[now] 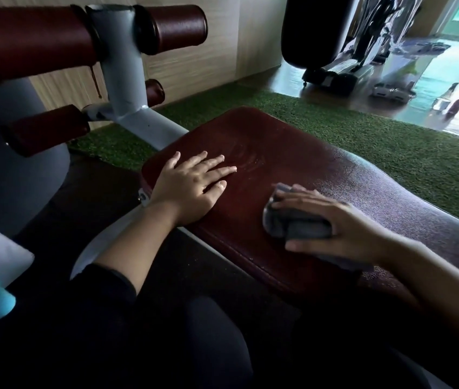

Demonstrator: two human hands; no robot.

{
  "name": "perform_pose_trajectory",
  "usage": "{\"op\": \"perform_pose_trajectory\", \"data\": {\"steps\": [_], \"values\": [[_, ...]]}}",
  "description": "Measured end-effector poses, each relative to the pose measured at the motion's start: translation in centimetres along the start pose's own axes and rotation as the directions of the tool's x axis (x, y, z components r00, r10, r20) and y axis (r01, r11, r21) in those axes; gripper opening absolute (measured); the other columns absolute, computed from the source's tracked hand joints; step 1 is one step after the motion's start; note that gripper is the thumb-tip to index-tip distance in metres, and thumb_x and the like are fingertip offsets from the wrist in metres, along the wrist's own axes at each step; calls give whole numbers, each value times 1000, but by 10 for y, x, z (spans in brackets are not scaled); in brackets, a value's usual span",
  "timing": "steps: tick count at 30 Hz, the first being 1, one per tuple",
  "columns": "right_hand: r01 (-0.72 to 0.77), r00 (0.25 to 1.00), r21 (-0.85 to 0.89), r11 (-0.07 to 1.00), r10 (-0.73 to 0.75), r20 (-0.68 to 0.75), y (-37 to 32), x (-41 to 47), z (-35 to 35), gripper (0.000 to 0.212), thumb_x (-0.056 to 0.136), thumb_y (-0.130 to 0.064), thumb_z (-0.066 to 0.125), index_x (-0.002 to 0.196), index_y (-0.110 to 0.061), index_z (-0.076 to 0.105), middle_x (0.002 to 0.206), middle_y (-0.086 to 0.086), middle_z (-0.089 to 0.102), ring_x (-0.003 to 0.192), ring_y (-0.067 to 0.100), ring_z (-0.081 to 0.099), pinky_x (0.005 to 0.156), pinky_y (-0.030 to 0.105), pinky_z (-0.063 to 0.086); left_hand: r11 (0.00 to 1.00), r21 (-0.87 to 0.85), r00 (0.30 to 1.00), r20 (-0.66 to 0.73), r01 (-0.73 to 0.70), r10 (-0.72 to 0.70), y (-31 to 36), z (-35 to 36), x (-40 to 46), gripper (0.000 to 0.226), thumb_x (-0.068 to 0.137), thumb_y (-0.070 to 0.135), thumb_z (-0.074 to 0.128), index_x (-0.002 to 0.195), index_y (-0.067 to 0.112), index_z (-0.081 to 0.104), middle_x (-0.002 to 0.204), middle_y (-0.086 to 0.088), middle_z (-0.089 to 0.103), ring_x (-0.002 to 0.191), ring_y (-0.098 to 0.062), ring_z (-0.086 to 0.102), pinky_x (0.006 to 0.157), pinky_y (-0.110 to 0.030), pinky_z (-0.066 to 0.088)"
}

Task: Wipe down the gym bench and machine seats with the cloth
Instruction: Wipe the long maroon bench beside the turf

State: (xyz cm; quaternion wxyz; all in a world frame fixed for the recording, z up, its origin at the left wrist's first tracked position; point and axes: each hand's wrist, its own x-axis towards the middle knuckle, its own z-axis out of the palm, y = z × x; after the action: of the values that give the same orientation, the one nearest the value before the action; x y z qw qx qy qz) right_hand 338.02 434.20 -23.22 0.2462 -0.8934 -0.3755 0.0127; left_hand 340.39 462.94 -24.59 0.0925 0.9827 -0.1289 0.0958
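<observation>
Two bare hands lie on the maroon bench pad (292, 153), nearest the camera above the person's dark-clothed lap. The right hand (343, 228) presses a bunched grey cloth (295, 224) against the pad close to its near edge, thumb stretched along the cloth's near side and fingers curled over its top, so the cloth is gripped rather than lying loose. The left hand (191, 186) rests flat beside it, fingers straight and spread, holding nothing, just inside the pad's left end. Open vinyl lies between the two hands and beyond them, faintly streaked ahead of the left fingertips. The pad's long axis runs from that left end off toward the right, where it widens and bulges before leaving view. Its far edge borders a strip of green artificial turf (391, 153), with nothing standing on the turf alongside. Past the left end, a grey steel post (121, 66) rises from the frame, carrying maroon roller pads (172, 28) on both sides. Farther back stand a wood-panelled wall (222, 37), a glossy floor and a dark machine (323, 32), blurred.
</observation>
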Motion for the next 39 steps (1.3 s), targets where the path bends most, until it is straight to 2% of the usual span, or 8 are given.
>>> {"op": "perform_pose_trajectory", "data": {"steps": [6,11,14,19,24,32,35,39], "values": [[-127,988,-70,989,120,-100,-12,56,12,80,67,-82,50,136,-42,46,150,-15,36,140,-5,16,117,22,13,1000,9,1000,-1,8,-8,-1,0,3,57,86,49,18,141,54,33,156,22,25,146,-5,14,118,-43,2],[197,978,-122,973,-204,-46,-52,35,40,73,75,-66,61,136,-28,50,150,-3,40,144,11,23,118,39,21,999,-31,1000,-9,11,-11,-1,1,2,57,86,48,20,141,53,34,155,22,26,146,-5,15,119,-42,2],[288,958,-100,952,-288,21,-43,4,27,71,76,-57,70,136,-22,53,152,-2,36,144,9,22,118,38,22,999,-51,1000,-26,5,-6,-2,2,0,56,87,48,21,140,53,36,154,22,27,146,-5,16,120,-43,2],[77,997,27,997,-78,15,4,5,-4,68,77,-60,67,136,-32,51,151,-10,35,143,4,22,118,45,22,999,-36,999,-38,8,-10,-1,1,1,55,87,48,21,140,52,37,154,21,29,146,-5,17,119,-43,3],[-38,997,-67,997,33,-68,-11,53,12,77,70,-79,49,136,-39,48,151,-10,36,142,-2,17,119,33,16,999,-44,1000,-24,14,-15,-1,1,2,56,87,46,19,141,51,35,154,22,27,146,-4,16,118,-42,2],[334,940,-7,943,-332,82,-35,11,16,73,75,-45,78,136,-15,52,150,1,39,144,10,24,119,40,19,998,-51,1000,-5,28,-28,-1,1,2,57,88,46,18,143,50,33,155,25,23,146,-2,12,119,-40,-1],[247,963,20,969,-247,108,-1,6,-7,72,77,-43,77,138,-18,49,151,-3,36,143,9,24,119,41,19,998,-27,997,46,61,-60,0,-2,5,45,99,44,24,143,52,30,156,26,19,146,-1,8,119,-40,-3],[73,997,-44,996,-73,-1,45,29,-23,68,80,-60,62,138,-27,48,152,-7,34,143,4,20,118,43,20,994,25,985,131,106,-109,7,-8,18,45,101,46,28,145,53,23,159,23,11,147,-1,2,118,-45,-6]]}}
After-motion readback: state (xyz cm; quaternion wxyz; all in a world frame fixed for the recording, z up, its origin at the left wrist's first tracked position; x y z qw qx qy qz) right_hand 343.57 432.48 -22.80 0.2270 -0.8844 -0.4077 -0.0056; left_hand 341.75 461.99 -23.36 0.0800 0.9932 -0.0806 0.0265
